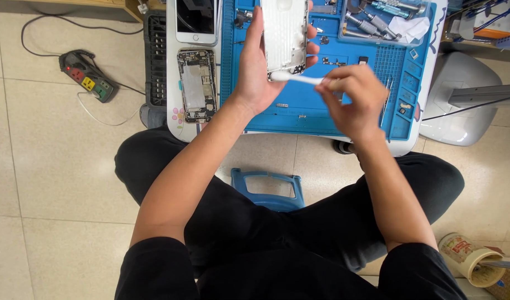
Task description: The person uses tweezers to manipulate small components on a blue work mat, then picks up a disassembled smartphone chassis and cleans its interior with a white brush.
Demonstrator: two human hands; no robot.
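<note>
My left hand (259, 69) holds a silver phone housing (285, 36) upright over the blue work mat (299, 108), thumb on its left edge and fingers curled round the right. My right hand (352, 100) pinches a thin white tool (299, 78) whose tip touches the lower end of the housing. Whether the tool is a swab or a plastic pry stick I cannot tell.
An opened phone body (197, 84) and a phone screen (196, 21) lie on the white table left of the mat. A clear tray of screwdrivers (383, 19) sits at the back right. Tweezers (386, 103) lie on the mat. A power strip (87, 76) is on the floor, a blue stool (267, 189) under me.
</note>
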